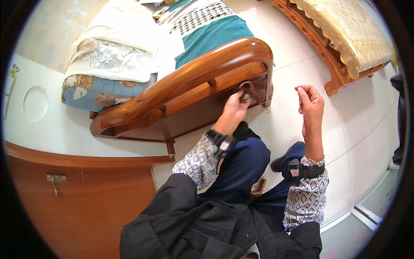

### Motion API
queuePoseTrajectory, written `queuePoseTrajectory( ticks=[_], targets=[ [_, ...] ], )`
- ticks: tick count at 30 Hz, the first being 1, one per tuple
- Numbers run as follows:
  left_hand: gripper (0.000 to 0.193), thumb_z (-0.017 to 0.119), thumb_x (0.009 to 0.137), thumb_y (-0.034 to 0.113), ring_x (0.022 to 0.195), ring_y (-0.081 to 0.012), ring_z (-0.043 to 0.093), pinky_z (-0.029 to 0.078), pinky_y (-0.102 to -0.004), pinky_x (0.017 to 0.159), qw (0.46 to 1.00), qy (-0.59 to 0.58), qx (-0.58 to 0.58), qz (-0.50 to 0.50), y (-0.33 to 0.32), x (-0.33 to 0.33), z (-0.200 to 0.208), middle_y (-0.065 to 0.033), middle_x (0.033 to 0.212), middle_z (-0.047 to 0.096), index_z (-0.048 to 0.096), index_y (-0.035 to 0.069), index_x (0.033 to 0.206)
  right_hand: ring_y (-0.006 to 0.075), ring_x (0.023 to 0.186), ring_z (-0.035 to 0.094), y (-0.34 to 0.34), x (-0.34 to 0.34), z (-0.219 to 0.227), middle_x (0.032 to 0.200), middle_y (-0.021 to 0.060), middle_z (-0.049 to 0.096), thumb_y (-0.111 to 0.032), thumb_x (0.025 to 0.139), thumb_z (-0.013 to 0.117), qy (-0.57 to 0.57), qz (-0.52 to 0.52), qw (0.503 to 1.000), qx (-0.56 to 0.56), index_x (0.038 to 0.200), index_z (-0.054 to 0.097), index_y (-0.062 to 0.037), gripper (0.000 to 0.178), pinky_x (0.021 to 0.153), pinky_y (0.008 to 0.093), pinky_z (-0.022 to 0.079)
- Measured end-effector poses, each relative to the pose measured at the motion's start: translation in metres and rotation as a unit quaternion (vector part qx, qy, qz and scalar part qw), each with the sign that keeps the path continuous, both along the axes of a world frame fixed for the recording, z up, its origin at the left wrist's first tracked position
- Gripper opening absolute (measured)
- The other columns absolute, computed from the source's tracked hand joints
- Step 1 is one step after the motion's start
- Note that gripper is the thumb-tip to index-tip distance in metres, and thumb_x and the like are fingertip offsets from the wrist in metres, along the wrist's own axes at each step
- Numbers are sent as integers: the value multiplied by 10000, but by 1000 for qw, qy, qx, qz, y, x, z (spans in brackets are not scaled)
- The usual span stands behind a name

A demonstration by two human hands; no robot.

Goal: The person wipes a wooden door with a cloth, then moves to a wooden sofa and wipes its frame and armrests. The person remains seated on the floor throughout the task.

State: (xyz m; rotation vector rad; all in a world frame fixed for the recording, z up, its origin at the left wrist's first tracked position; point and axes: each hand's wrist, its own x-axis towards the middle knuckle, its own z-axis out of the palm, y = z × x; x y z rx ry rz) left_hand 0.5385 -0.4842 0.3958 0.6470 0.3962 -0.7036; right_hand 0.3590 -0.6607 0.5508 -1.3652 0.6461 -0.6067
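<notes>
My left hand is closed at the right end of a brown wooden bed footboard. A small, shiny, roundish thing shows at its fingertips, blurred; its kind is unclear. Just beyond those fingers, a brown curved shape stands against the dark lower panel. My right hand is raised over the white tiled floor, apart from the bed. Its fingers are bent together in a pinch, and anything between them is too small to make out.
A mattress with white lace and teal covers lies behind the footboard. At upper right stands a carved wooden seat under a yellow lace cloth. A brown door with a metal latch is at lower left.
</notes>
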Motion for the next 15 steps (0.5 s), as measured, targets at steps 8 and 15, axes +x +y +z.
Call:
queuePoseTrajectory(
  ticks=[8, 15],
  targets=[
    [105, 655, 944, 12, 856, -172, 630, 501, -311, 731, 980, -77, 70, 169, 224, 3, -12, -46, 941, 707, 693, 91, 1001, -5, 586, 366, 4, 5, -3, 704, -90, 501, -143, 1018, 645, 5, 34, 999, -12, 1000, 711, -55, 112, 490, 178, 279],
    [250, 643, 993, 225, 1050, -206, 635, 570, -400, 812, 878, -36, 266, 396, 379, 12, 23, -41, 1150, 654, 621, 122, 1220, -10, 594, 369, 6, 7, -4, 701, -101, 483, -150, 1021, 643, 10, 43, 999, -21, 1009, 718, -78, 105, 493, 173, 268]
  ],
)
